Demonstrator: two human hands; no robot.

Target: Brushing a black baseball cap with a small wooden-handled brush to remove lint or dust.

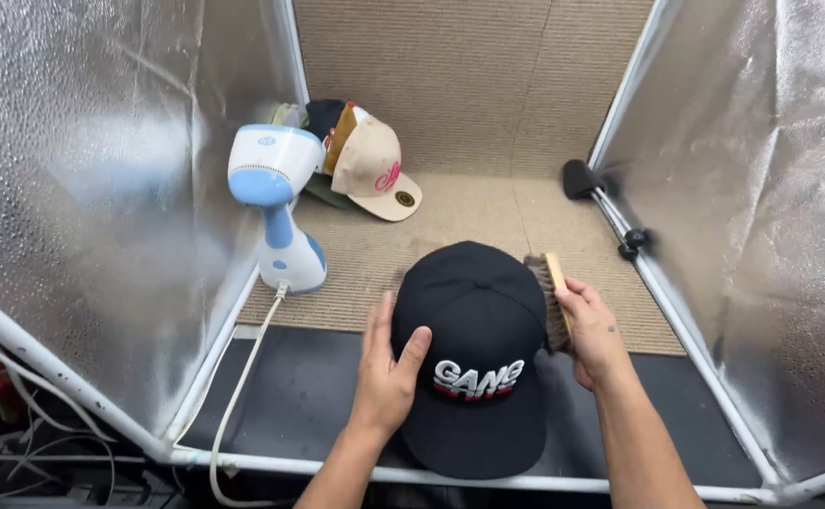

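A black cap [476, 325] with white and red lettering on its front lies in the middle of the work booth, brim toward me. My left hand [386, 366] rests flat against the cap's left side, thumb on the crown. My right hand [589, 330] grips a wooden brush [554, 300] with brown bristles, pressed against the cap's right side.
A white and blue handheld steamer [276, 203] stands at the left, its cord [238, 396] trailing toward me. A pile of caps [363, 160], beige one on top, lies behind it. Silver foil walls [82, 188] and white frame tubes [676, 320] enclose the beige mat [469, 212].
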